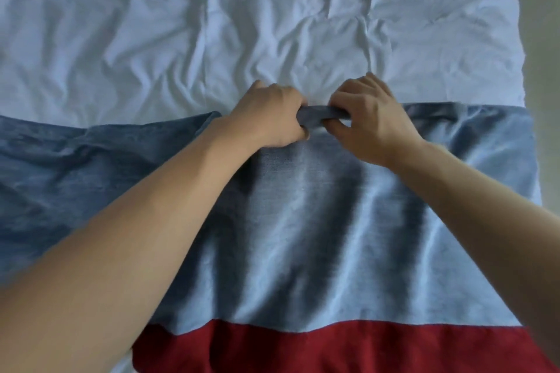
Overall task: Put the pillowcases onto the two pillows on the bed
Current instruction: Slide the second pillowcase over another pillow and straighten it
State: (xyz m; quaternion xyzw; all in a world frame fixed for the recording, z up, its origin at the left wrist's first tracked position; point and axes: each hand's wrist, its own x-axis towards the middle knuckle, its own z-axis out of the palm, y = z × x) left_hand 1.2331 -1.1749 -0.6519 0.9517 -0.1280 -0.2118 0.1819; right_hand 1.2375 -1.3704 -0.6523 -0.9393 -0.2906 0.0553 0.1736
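A bed (151, 24) covered by a wrinkled white sheet fills the upper part of the head view, its right edge seen against a pale floor. Across the bed, a light blue woven pillowcase (318, 236) is spread flat, with soft folds running toward its near edge. To its left, a darker blue cloth (75, 175) is laid, reaching the left edge of the view; whether it is a second pillowcase or part of the first cannot be told. Along the bottom, a dark red fabric (303, 348) is seen, its upper border overlapped by the light blue pillowcase. One piece of each fabric is counted; no pillow can be made out as a separate shape.

Two bare forearms are stretched forward from the lower corners, and two hands are counted. The left hand (269, 115) is curled into a near fist at the far edge of the light blue pillowcase, and a folded band of that edge is gripped in its fingers. The right hand (369, 121) is placed just beside it, knuckles up, with the same band pinched between thumb and curled fingers. The short strip of hem is held taut between the two hands, which are nearly touching.
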